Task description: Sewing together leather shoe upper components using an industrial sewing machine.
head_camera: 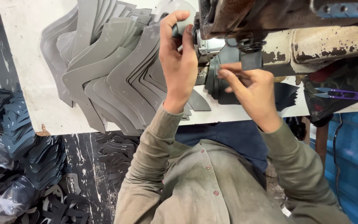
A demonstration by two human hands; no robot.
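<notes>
Dark grey cut leather pieces [224,85], curved and stacked on edge, sit under the head of the rusty, paint-chipped sewing machine [307,41] at the white table's [25,79] front edge, their long axis running from the machine down toward the person. The right hand [251,89] pinches one small dark piece [251,61] between thumb and fingertips just below the needle area. The left hand [179,62] is wrapped shut around the machine's metal handwheel [206,43]. Fanned grey boomerang-shaped cutouts [117,70] crowd the table just left of that hand, while purple-handled thread snips [338,93] lie well apart to the right.
</notes>
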